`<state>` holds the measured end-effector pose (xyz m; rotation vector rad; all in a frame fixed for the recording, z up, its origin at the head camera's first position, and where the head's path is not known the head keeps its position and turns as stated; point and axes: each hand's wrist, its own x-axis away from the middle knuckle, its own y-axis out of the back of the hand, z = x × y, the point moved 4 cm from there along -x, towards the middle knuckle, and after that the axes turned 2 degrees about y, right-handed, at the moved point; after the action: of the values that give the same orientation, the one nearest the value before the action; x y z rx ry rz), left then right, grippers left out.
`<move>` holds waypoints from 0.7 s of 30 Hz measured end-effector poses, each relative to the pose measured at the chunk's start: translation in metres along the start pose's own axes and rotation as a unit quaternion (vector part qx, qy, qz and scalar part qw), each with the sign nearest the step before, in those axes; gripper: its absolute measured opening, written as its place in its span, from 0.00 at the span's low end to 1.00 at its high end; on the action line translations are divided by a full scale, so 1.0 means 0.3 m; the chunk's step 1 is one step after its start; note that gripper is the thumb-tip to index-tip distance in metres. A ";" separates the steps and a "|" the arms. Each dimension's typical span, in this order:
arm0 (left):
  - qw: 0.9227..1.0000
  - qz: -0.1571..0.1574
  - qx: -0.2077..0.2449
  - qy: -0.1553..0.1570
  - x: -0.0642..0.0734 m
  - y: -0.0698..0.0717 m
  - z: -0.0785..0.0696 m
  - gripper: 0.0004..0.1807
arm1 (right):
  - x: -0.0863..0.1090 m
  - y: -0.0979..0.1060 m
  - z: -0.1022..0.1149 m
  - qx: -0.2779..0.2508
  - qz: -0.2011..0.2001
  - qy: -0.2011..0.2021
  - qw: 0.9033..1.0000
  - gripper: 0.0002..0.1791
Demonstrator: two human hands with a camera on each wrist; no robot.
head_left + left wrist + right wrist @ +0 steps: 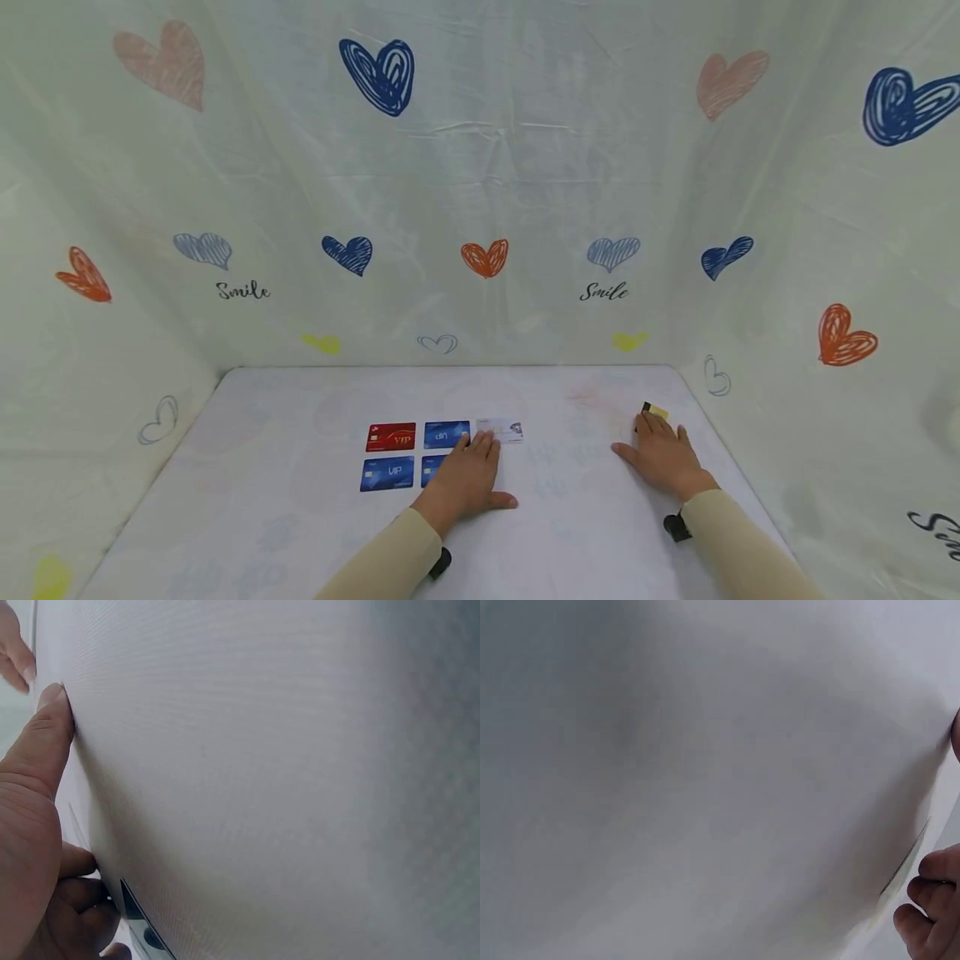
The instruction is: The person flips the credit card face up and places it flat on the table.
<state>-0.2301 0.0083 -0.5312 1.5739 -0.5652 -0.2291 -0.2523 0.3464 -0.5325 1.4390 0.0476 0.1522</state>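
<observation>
My left hand [468,477] lies palm down in the middle of the table, fingertips at the edges of a white card [508,431] and a blue VIP card [444,432]. Its thumb [46,735] stretches out onto the tabletop. Partly under that hand is another blue card [429,468]. A red VIP card [391,437] and a blue VIP card [387,473] lie to the left. Over at the right, my right hand [663,454] has its fingertips on a black and yellow card [656,411], mostly covered by the fingers.
A white-covered table [300,533] carries the cards. Behind it and on both sides hangs a pale curtain [480,167] printed with hearts and "Smile". Dark wrist devices [677,527] sit under both cuffs.
</observation>
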 end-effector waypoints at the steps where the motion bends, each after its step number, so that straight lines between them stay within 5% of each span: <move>1: 1.000 0.000 0.000 0.000 0.000 0.001 0.000 0.56 | 0.006 0.001 -0.013 -0.005 0.004 -0.007 1.000 0.49; 9: 1.000 0.001 -0.003 0.004 0.002 0.005 -0.002 0.56 | 0.039 0.000 -0.032 -0.020 0.013 -0.011 1.000 0.49; 21: 1.000 0.000 -0.003 0.004 0.015 0.015 -0.008 0.55 | 0.089 -0.004 0.085 0.002 -0.003 0.033 0.999 0.40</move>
<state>-0.2261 0.0081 -0.5258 1.5674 -0.5584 -0.2244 -0.2225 0.3246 -0.5287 1.4376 0.1064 0.1939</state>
